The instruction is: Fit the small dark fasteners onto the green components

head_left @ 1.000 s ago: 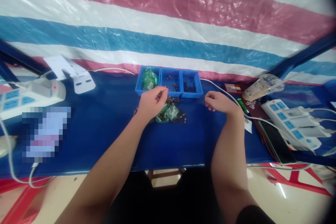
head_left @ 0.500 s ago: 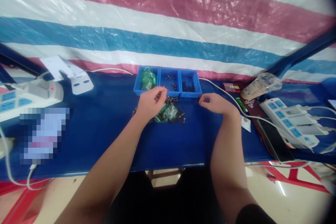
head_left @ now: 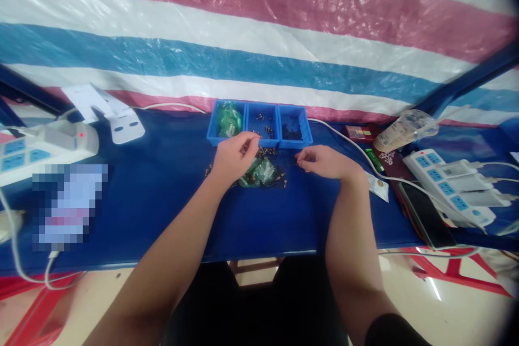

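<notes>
My left hand (head_left: 235, 158) is closed in a pinch over the left part of a mixed pile, just in front of the middle blue bin (head_left: 263, 142). Small brownish pieces show between its fingers, too small to name. To the right of the pile, my right hand (head_left: 326, 161) is also pinched, with a tiny dark bit at its fingertips. The pile holds green clear plastic packets (head_left: 261, 172), brass-coloured screw-like parts (head_left: 267, 151) and thin dark pieces. In the left bin lies a green plastic bag (head_left: 229, 120); small dark pieces (head_left: 292, 133) lie in the right bin.
Power strips stand at left (head_left: 44, 146) and right (head_left: 448, 186). A phone (head_left: 73, 208) lies on the left, another phone (head_left: 427, 216) on the right. A drink cup (head_left: 405, 130) stands beyond a white cable (head_left: 344, 143). A white stand (head_left: 125, 127) is at back left.
My right hand has moved left, from in front of the right bin toward the pile. The left hand stays nearly in place, still pinched.
</notes>
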`<act>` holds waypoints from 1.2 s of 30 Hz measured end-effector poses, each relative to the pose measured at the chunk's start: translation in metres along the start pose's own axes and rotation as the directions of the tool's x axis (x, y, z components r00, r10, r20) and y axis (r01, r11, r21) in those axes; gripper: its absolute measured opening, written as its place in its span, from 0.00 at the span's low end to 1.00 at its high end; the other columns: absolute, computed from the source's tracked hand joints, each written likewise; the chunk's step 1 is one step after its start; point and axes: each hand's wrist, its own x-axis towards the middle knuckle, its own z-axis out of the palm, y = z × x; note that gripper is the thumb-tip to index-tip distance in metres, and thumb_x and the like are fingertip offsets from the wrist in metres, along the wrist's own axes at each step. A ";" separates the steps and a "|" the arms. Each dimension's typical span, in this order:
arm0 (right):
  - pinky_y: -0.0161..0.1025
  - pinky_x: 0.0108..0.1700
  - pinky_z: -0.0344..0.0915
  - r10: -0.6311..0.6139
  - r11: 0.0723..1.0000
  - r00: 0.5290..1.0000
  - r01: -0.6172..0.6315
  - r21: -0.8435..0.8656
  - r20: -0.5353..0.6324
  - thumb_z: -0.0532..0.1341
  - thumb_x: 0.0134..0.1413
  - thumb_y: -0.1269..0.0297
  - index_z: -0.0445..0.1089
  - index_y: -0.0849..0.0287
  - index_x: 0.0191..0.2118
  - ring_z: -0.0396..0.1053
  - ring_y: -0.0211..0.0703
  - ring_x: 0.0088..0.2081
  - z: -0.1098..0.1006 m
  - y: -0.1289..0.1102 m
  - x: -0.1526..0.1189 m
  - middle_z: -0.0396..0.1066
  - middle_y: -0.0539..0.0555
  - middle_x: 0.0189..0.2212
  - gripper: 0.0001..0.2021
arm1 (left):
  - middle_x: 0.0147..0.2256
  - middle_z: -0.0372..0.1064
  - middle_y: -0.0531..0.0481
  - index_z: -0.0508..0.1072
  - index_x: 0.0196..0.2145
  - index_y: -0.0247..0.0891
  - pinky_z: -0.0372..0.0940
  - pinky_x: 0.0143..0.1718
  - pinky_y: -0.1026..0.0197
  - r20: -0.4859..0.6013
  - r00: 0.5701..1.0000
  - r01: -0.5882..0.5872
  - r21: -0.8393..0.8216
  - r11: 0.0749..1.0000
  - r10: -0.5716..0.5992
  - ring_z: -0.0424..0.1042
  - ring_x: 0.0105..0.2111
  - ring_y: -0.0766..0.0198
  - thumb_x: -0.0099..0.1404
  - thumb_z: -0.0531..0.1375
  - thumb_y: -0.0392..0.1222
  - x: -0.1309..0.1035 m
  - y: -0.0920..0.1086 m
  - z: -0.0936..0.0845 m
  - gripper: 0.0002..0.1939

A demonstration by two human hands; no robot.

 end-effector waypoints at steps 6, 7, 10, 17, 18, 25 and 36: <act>0.39 0.36 0.74 -0.015 0.992 0.998 0.008 0.128 0.058 0.63 0.58 0.63 0.75 0.57 0.40 0.78 0.44 0.32 0.008 -0.008 0.002 0.79 0.54 0.36 0.06 | 0.29 0.78 0.50 0.79 0.40 0.38 0.68 0.31 0.64 -0.003 1.000 -0.004 0.011 1.000 0.005 0.76 0.27 0.66 0.71 0.58 0.45 0.001 0.001 -0.001 0.12; 0.39 0.35 0.75 -0.013 0.987 0.997 0.002 0.158 0.070 0.63 0.59 0.63 0.75 0.57 0.40 0.78 0.44 0.32 0.010 -0.008 0.002 0.79 0.55 0.37 0.06 | 0.29 0.78 0.50 0.79 0.40 0.38 0.68 0.31 0.64 -0.002 1.000 -0.006 0.013 1.000 0.006 0.76 0.27 0.66 0.71 0.57 0.45 0.001 0.001 -0.001 0.12; 0.40 0.31 0.77 -0.013 0.965 0.993 -0.018 0.261 0.117 0.64 0.60 0.61 0.74 0.57 0.41 0.78 0.44 0.31 0.016 -0.009 0.005 0.77 0.57 0.38 0.07 | 0.30 0.78 0.50 0.79 0.41 0.38 0.68 0.32 0.63 -0.002 1.000 -0.005 0.011 1.000 0.005 0.76 0.27 0.65 0.71 0.58 0.45 0.000 0.001 -0.001 0.11; 0.39 0.29 0.81 -0.051 0.907 0.987 -0.018 0.420 0.152 0.62 0.62 0.60 0.72 0.56 0.41 0.77 0.43 0.36 0.029 -0.020 0.012 0.73 0.57 0.44 0.07 | 0.31 0.79 0.50 0.78 0.41 0.38 0.69 0.33 0.64 -0.011 1.000 -0.012 -0.006 1.000 0.012 0.77 0.29 0.66 0.71 0.58 0.44 0.000 0.000 0.001 0.11; 0.39 0.30 0.81 -0.056 0.902 0.987 -0.014 0.432 0.149 0.62 0.62 0.60 0.72 0.57 0.41 0.77 0.42 0.36 0.031 -0.021 0.014 0.73 0.57 0.45 0.06 | 0.31 0.79 0.50 0.78 0.41 0.38 0.69 0.33 0.64 -0.012 1.000 -0.015 -0.008 1.000 0.015 0.77 0.29 0.66 0.71 0.58 0.44 0.000 0.000 0.001 0.11; 0.39 0.39 0.81 -0.061 0.875 0.988 -0.016 0.483 0.143 0.63 0.61 0.65 0.72 0.58 0.42 0.78 0.39 0.35 0.036 -0.023 0.024 0.74 0.55 0.42 0.05 | 0.30 0.79 0.50 0.78 0.41 0.38 0.70 0.33 0.63 -0.011 1.000 -0.018 -0.013 1.000 0.018 0.76 0.28 0.66 0.71 0.58 0.45 -0.001 0.000 0.002 0.11; 0.36 0.36 0.74 -0.132 0.800 0.972 0.220 0.558 -0.193 0.62 0.61 0.59 0.70 0.60 0.41 0.72 0.36 0.30 0.030 -0.035 0.024 0.73 0.51 0.31 0.09 | 0.31 0.78 0.51 0.79 0.45 0.39 0.68 0.32 0.64 0.092 0.995 -0.028 -0.060 0.998 0.033 0.74 0.26 0.67 0.69 0.60 0.46 -0.001 0.001 0.000 0.12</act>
